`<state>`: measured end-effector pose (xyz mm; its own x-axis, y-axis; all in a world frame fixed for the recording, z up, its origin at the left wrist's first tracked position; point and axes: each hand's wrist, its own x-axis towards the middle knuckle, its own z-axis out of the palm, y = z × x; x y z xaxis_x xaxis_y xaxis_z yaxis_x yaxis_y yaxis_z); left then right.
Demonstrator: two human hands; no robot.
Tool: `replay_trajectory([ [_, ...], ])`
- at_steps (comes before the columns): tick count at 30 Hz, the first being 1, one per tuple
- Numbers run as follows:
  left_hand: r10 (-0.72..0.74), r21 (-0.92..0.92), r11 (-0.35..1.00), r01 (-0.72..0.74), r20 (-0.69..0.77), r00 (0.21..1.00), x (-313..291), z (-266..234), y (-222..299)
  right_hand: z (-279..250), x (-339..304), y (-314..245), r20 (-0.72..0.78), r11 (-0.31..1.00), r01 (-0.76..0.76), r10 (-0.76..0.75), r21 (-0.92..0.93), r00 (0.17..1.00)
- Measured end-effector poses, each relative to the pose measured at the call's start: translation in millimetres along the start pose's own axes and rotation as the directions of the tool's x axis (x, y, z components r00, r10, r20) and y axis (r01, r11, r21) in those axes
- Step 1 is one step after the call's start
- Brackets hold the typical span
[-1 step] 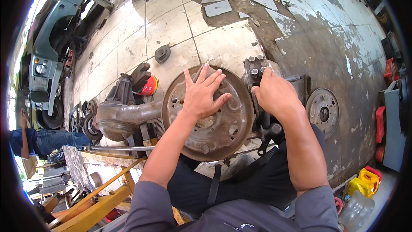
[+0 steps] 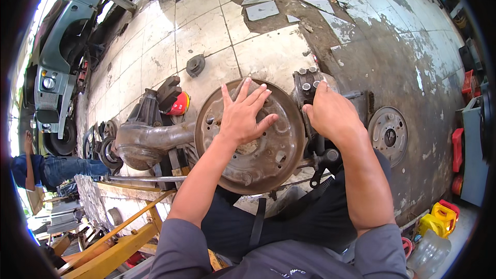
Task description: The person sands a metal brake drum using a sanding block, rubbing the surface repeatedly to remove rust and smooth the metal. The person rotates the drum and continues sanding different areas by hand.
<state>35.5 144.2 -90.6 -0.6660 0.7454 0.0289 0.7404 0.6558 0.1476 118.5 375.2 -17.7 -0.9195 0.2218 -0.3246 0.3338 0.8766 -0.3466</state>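
Note:
My left hand (image 2: 243, 116) lies on the face of a round, rust-brown brake backing plate (image 2: 279, 168), its fingers spread. The plate stands tilted at the end of an axle housing (image 2: 178, 133), which runs left to a bulging differential casing (image 2: 135, 144). Just right of the plate, my right hand (image 2: 333, 111) is closed over a dark metal hub (image 2: 299, 85) with several bright bolt heads (image 2: 310, 77) on top. Its thumb points toward the plate, and most of its fingertips are hidden behind the hand. Below it hangs a black steering joint (image 2: 326, 159).
A second round plate (image 2: 388, 133) lies on the floor at right. A small round metal part (image 2: 196, 65) sits beyond the axle. Broken tiles (image 2: 262, 10) litter the far floor. Yellow steel bars (image 2: 116, 250) stand lower left. A person (image 2: 62, 171) is at far left, by a vehicle fender (image 2: 59, 46).

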Motion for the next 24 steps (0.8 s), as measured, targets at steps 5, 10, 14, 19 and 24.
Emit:
replay_trajectory([
  [5, -0.009, 0.032, 0.999, 0.009, -0.025, 1.000, -15, -1, 1, -2, 5, 0, 0.011, 0.999, 0.007, -0.007, -0.032, 1.000],
  [10, -0.026, 0.054, 0.998, 0.026, -0.004, 1.000, 0, -3, 2, 0, 4, 1, -0.002, 1.000, 0.005, -0.006, -0.026, 1.000],
  [14, -0.017, 0.061, 0.998, 0.017, 0.002, 1.000, -20, 1, 1, 0, 4, 4, -0.006, 1.000, 0.010, -0.010, -0.027, 1.000],
  [19, 0.001, 0.074, 0.997, 0.000, -0.015, 1.000, 3, -4, 0, 2, 6, 1, 0.000, 1.000, 0.004, -0.004, -0.024, 1.000],
  [24, 0.013, 0.072, 0.997, -0.014, 0.018, 1.000, -6, -4, -2, 6, 4, 11, -0.066, 0.998, 0.049, -0.051, -0.039, 0.997],
])
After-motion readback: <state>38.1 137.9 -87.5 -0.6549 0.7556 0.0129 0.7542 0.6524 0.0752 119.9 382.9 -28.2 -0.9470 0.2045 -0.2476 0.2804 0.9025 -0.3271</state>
